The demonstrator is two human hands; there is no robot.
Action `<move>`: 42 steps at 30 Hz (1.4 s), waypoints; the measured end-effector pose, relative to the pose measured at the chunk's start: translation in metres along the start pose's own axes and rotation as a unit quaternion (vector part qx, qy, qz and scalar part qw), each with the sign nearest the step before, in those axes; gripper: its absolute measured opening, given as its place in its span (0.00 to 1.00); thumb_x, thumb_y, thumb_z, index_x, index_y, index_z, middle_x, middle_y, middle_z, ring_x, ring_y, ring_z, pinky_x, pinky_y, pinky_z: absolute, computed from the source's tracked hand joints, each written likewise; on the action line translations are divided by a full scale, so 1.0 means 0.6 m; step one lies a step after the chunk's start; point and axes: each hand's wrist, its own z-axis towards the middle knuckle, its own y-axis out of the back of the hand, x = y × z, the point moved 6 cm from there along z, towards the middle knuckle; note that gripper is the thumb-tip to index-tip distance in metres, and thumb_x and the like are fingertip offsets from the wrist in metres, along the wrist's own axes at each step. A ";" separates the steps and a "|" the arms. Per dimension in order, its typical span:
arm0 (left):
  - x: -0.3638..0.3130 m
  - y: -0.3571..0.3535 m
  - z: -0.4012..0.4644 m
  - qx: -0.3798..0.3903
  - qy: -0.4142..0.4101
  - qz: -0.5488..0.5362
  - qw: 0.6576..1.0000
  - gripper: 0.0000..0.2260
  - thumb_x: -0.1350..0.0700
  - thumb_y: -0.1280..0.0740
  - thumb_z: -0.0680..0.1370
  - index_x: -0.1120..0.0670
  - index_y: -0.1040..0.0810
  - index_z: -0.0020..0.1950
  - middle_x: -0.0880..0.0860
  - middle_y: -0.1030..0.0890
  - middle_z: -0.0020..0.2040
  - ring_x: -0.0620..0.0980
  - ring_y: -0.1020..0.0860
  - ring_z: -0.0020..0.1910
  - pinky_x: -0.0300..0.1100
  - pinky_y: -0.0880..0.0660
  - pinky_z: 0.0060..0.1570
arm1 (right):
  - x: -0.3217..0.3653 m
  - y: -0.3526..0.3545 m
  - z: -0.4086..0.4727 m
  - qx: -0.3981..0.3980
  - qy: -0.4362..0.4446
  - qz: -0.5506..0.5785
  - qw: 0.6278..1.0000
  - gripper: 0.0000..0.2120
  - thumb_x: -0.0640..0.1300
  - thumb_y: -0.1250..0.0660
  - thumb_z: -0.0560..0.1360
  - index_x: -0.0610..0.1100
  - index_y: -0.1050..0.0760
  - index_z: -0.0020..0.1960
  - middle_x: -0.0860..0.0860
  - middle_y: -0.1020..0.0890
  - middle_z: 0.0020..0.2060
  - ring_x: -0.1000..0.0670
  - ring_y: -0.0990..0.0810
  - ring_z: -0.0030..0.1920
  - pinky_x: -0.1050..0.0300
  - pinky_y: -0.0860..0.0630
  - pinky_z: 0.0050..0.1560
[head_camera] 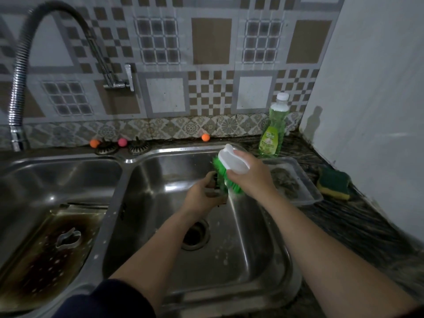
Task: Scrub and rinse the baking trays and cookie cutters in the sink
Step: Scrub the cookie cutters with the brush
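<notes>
Midway through, by the look of it. Over the right sink basin (263, 226), left hand (202, 196) curled round a small metal cookie cutter (214, 180), mostly hidden by the fingers. Right hand (250, 177) clamped on the white-backed scrub brush (229, 166), green bristles against the cutter. Left of that basin, a burnt baking tray (34, 260) unscrubbed, another cookie cutter (68, 239) lying on it. Right of that basin, a second tray (309, 193) on the counter, dirty residue inside. No water running from the tap (18, 92); rinsing apparently outstanding.
</notes>
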 end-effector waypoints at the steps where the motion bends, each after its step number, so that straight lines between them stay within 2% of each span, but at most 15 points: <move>1: 0.001 0.003 0.001 -0.002 0.008 -0.037 0.999 0.33 0.69 0.28 0.72 0.55 0.35 0.74 0.57 0.22 0.54 0.49 0.21 0.46 0.37 0.21 0.41 | 0.000 0.004 0.004 -0.009 -0.002 0.025 1.000 0.28 0.47 0.28 0.70 0.54 0.30 0.69 0.52 0.23 0.63 0.51 0.23 0.58 0.61 0.27 0.47; 4: 0.001 0.021 0.002 -0.017 0.062 -0.212 0.975 0.33 0.67 0.35 0.77 0.49 0.45 0.78 0.55 0.24 0.61 0.53 0.23 0.56 0.47 0.22 0.55 | -0.004 -0.002 -0.016 0.017 0.008 0.067 0.998 0.28 0.48 0.27 0.70 0.59 0.30 0.68 0.53 0.24 0.62 0.50 0.23 0.58 0.57 0.22 0.48; 8: -0.001 0.041 -0.011 -0.017 0.101 -0.370 0.923 0.26 0.68 0.44 0.81 0.52 0.43 0.78 0.58 0.28 0.69 0.56 0.26 0.65 0.46 0.26 0.58 | -0.001 -0.037 -0.062 0.066 0.052 0.053 0.995 0.29 0.50 0.28 0.71 0.61 0.32 0.70 0.57 0.26 0.65 0.55 0.25 0.58 0.71 0.28 0.43; 12: -0.013 0.029 -0.033 0.074 0.089 -0.363 0.925 0.21 0.67 0.48 0.82 0.49 0.32 0.71 0.57 0.23 0.65 0.53 0.24 0.62 0.45 0.24 0.60 | 0.021 -0.034 -0.039 0.039 0.035 0.032 0.998 0.30 0.49 0.29 0.71 0.61 0.33 0.71 0.56 0.25 0.63 0.55 0.25 0.55 0.69 0.29 0.41; 14: -0.009 0.045 -0.026 0.043 0.089 -0.369 0.924 0.21 0.67 0.47 0.82 0.50 0.33 0.72 0.57 0.24 0.66 0.52 0.23 0.60 0.43 0.23 0.57 | 0.035 -0.039 -0.041 0.046 0.038 0.022 0.998 0.30 0.49 0.29 0.72 0.60 0.33 0.71 0.57 0.26 0.61 0.55 0.25 0.54 0.69 0.29 0.41; 16: 0.010 0.073 -0.017 -0.014 0.097 -0.380 0.920 0.25 0.67 0.45 0.82 0.51 0.40 0.77 0.58 0.29 0.70 0.51 0.23 0.59 0.43 0.22 0.55 | 0.045 -0.056 -0.060 0.069 0.064 0.012 0.995 0.31 0.49 0.28 0.72 0.60 0.34 0.72 0.58 0.27 0.61 0.56 0.26 0.55 0.74 0.30 0.41; 18: 0.023 0.088 -0.021 -0.024 0.101 -0.388 0.916 0.26 0.67 0.45 0.82 0.50 0.43 0.78 0.57 0.31 0.72 0.51 0.24 0.60 0.41 0.21 0.53 | 0.048 -0.067 -0.078 0.077 0.078 0.017 0.994 0.31 0.49 0.29 0.72 0.60 0.34 0.72 0.58 0.27 0.63 0.58 0.27 0.55 0.76 0.33 0.41; 23: 0.026 0.087 -0.046 0.002 0.107 -0.396 0.912 0.24 0.66 0.44 0.82 0.50 0.40 0.77 0.54 0.25 0.68 0.50 0.23 0.61 0.39 0.21 0.51 | 0.063 -0.075 -0.043 0.052 0.040 0.043 0.997 0.29 0.48 0.29 0.72 0.58 0.33 0.71 0.55 0.26 0.64 0.57 0.27 0.59 0.64 0.32 0.51; 26: 0.031 0.143 -0.052 -0.115 0.094 -0.325 0.934 0.26 0.66 0.40 0.81 0.53 0.41 0.77 0.51 0.22 0.57 0.48 0.24 0.56 0.38 0.22 0.50 | 0.084 -0.119 -0.059 0.099 0.066 0.014 0.993 0.30 0.52 0.30 0.71 0.61 0.33 0.71 0.57 0.26 0.66 0.55 0.26 0.61 0.63 0.29 0.54; 29: 0.023 0.225 -0.076 -0.220 0.054 -0.081 0.971 0.27 0.63 0.31 0.76 0.58 0.35 0.74 0.49 0.22 0.58 0.45 0.24 0.52 0.28 0.26 0.43 | 0.090 -0.149 -0.084 0.114 0.090 0.000 0.989 0.30 0.52 0.29 0.69 0.61 0.32 0.70 0.58 0.25 0.65 0.54 0.24 0.61 0.59 0.26 0.58; 32: 0.016 0.282 -0.100 -0.251 0.033 0.166 0.953 0.27 0.59 0.25 0.71 0.58 0.26 0.68 0.50 0.19 0.55 0.44 0.22 0.46 0.33 0.27 0.46 | 0.118 -0.160 -0.086 0.060 0.117 0.032 0.991 0.29 0.47 0.27 0.69 0.57 0.30 0.69 0.56 0.24 0.63 0.56 0.26 0.62 0.65 0.31 0.60; 34: 0.016 0.303 -0.114 -0.244 0.014 0.221 0.944 0.24 0.57 0.24 0.68 0.55 0.22 0.64 0.52 0.16 0.53 0.47 0.19 0.47 0.39 0.24 0.51 | 0.159 -0.182 -0.090 0.048 0.171 0.026 0.984 0.29 0.44 0.27 0.69 0.52 0.28 0.69 0.54 0.23 0.61 0.54 0.25 0.61 0.63 0.30 0.61; 36: 0.014 0.318 -0.124 -0.230 -0.001 0.260 0.938 0.20 0.55 0.25 0.66 0.50 0.18 0.57 0.49 0.16 0.47 0.49 0.18 0.46 0.45 0.22 0.49 | 0.193 -0.220 -0.086 0.052 0.212 -0.021 0.976 0.30 0.43 0.27 0.67 0.49 0.27 0.68 0.50 0.22 0.59 0.48 0.24 0.59 0.58 0.29 0.60; 39: 0.012 0.351 -0.137 -0.234 -0.010 0.304 0.924 0.19 0.53 0.25 0.66 0.49 0.19 0.56 0.49 0.18 0.48 0.49 0.20 0.47 0.46 0.23 0.48 | 0.227 -0.269 -0.073 0.050 0.180 -0.052 0.981 0.31 0.45 0.28 0.68 0.51 0.29 0.70 0.46 0.21 0.58 0.44 0.25 0.58 0.53 0.28 0.60; 42: 0.037 0.420 -0.154 -0.276 0.007 0.294 0.915 0.21 0.53 0.25 0.63 0.51 0.18 0.56 0.49 0.17 0.48 0.50 0.19 0.47 0.46 0.23 0.47 | 0.261 -0.328 -0.099 0.103 0.196 -0.055 0.974 0.31 0.46 0.28 0.67 0.53 0.29 0.69 0.47 0.21 0.56 0.45 0.23 0.56 0.55 0.27 0.57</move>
